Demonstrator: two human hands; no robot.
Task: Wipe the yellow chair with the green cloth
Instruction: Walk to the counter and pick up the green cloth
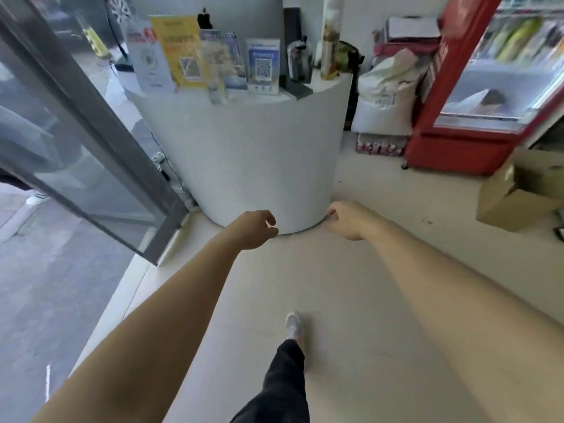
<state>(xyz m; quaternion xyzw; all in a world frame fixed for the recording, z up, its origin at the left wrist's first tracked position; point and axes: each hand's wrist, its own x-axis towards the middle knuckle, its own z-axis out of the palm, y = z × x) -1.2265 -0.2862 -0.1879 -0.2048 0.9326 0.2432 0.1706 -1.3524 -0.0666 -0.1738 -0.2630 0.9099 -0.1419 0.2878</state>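
Observation:
Neither the yellow chair nor the green cloth is in view. My left hand point(254, 228) is stretched out in front of me, fingers curled loosely, holding nothing. My right hand point(345, 219) is out beside it, fingers also curled inward and empty. Both hands hover over the pale floor in front of the base of a round white counter point(250, 154). Below them I see one leg in dark trousers with a white shoe point(293, 325).
Signs, a bottle and a tall tube stand on the counter top. An open glass door point(91, 154) is at the left with pavement outside. A red drinks fridge point(476, 87), white sacks point(387, 96) and a cardboard box point(518, 190) stand at the right.

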